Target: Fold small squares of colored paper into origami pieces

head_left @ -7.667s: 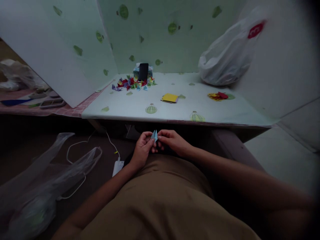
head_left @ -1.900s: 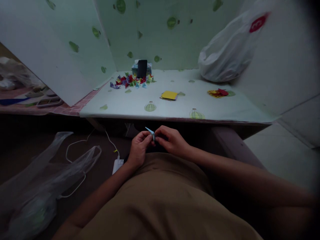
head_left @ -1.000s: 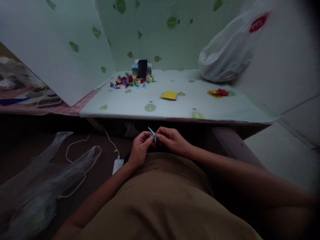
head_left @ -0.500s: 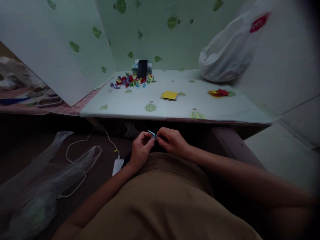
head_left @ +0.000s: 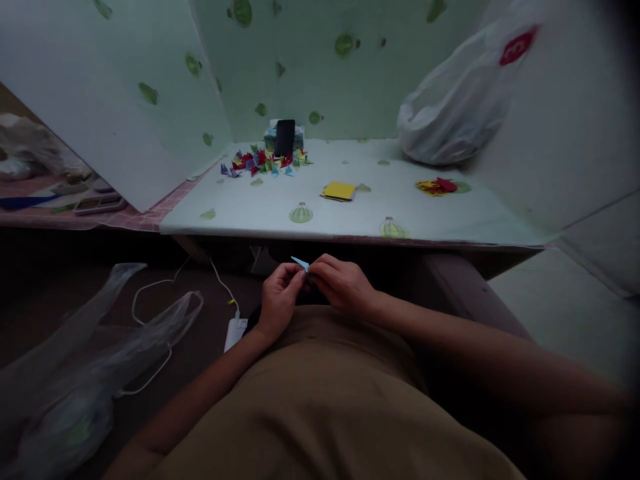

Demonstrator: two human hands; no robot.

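My left hand point(head_left: 280, 297) and my right hand point(head_left: 340, 283) meet in my lap, just below the table's front edge. Both pinch a small folded light-blue paper piece point(head_left: 301, 264), whose pointed tip sticks up to the left between the fingertips. The fingers of both hands are curled closed around it. On the table point(head_left: 250, 207) lie a stack of yellow paper squares point(head_left: 339, 191), a pile of several folded coloured paper pieces point(head_left: 263, 162) and a small heap of red and yellow paper point(head_left: 437, 186).
A dark phone point(head_left: 285, 138) leans upright behind the coloured pile. A white plastic bag point(head_left: 457, 100) sits at the table's back right. Patterned panels wall the table. On the floor to the left lie clear plastic bags point(head_left: 75, 373) and a white charger with cable point(head_left: 235, 331).
The blue paper piece has been turned and folded flatter between my fingers; its tip now points up to the left. My hands have stayed in my lap.
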